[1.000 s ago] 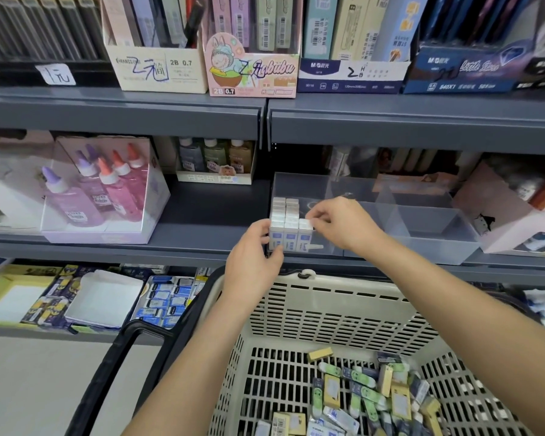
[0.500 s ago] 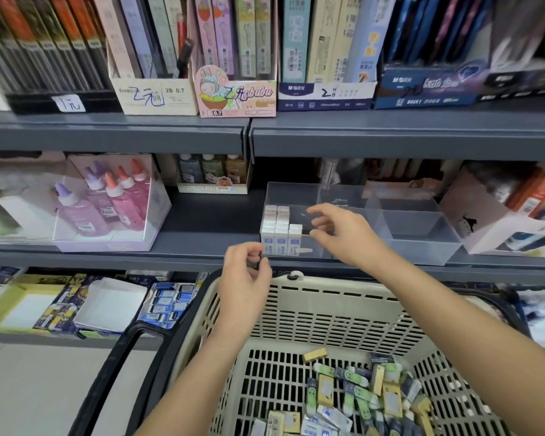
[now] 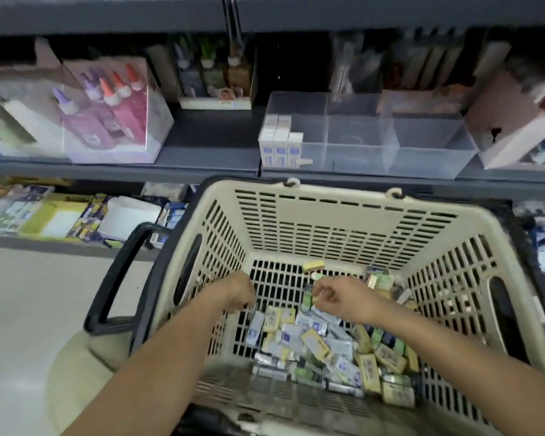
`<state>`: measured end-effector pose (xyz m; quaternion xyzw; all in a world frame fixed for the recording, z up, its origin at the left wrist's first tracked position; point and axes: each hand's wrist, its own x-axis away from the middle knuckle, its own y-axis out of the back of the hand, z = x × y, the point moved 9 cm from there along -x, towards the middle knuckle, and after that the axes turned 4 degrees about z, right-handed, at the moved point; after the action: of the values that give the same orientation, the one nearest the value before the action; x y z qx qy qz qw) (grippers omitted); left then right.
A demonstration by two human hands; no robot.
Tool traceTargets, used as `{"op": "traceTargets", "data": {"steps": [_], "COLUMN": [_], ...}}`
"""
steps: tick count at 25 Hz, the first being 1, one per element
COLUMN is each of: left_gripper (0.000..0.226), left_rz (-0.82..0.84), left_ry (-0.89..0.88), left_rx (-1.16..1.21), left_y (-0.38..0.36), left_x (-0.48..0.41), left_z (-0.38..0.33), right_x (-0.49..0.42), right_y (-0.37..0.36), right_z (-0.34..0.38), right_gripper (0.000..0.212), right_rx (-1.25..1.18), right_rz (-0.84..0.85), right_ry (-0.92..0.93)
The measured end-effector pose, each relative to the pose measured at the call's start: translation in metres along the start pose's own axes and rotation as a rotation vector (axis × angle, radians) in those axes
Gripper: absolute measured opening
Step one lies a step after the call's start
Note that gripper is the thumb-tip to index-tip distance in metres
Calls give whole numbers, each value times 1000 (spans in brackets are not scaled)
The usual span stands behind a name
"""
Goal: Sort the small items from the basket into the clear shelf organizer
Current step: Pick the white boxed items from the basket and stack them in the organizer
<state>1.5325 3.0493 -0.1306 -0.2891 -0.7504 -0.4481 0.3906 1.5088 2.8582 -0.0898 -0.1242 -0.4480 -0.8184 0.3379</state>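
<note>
A beige slotted basket [image 3: 328, 196] with black handles stands below the shelf. A pile of small yellow, white-and-blue and green boxes [image 3: 328, 344] lies on its floor. Both my hands are down inside it. My left hand [image 3: 236, 294] hangs by the left wall with its fingers bent downward and hidden. My right hand [image 3: 340, 298] pinches a small pale box [image 3: 316, 298] at its fingertips above the pile. The clear shelf organizer [image 3: 422, 158] sits on the shelf behind the basket. Upright white boxes with blue labels [image 3: 280, 149] fill its front left compartment.
A clear case of pink and purple glue bottles [image 3: 107, 114] stands left of the organizer, and a white carton [image 3: 510, 130] stands to its right. The basket's black handle [image 3: 117, 278] sticks out to the left. Flat stationery packs [image 3: 60, 215] fill the lower shelf.
Both hands have dropped from the organizer's front left compartment into the basket, and the view has tilted down. The right hand now pinches a small box.
</note>
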Motion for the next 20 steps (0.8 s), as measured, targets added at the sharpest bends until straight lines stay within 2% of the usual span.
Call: {"op": "traceTargets", "data": {"steps": [2, 4, 5, 9, 11, 14, 16, 18, 20], "left_gripper": [22, 19, 17, 37, 43, 28, 21, 25, 28], "left_rz": [83, 157, 167, 103, 88, 60, 32, 46, 81], "left_ry": [39, 39, 29, -50, -78, -103, -114, -119, -102], "left_rx": [-72, -138, -193, -364, -355, -383, -380, -346, -232], "left_y": [-14, -32, -40, -58, -60, -58, -56, -56, -52], "left_x": [-3, -7, -8, -17, -21, -24, -25, -25, -25], "left_z": [9, 12, 11, 3, 0, -6, -11, -13, -12], "right_x": [-3, -6, -8, -8, -7, -10, -15, -20, -22], "right_y": [-21, -26, -25, -30, -38, -49, -63, -76, -77], "right_z": [-8, -15, -19, -29, -22, 2, 13, 13, 10], "right_gripper": [26, 28, 28, 25, 24, 29, 47, 63, 59], "right_rx": [40, 52, 59, 79, 71, 57, 203, 331, 360], "right_rz": [109, 127, 123, 127, 122, 58, 55, 81, 65], "right_ry": [-26, -53, -70, -105, -65, 24, 45, 9, -17]}}
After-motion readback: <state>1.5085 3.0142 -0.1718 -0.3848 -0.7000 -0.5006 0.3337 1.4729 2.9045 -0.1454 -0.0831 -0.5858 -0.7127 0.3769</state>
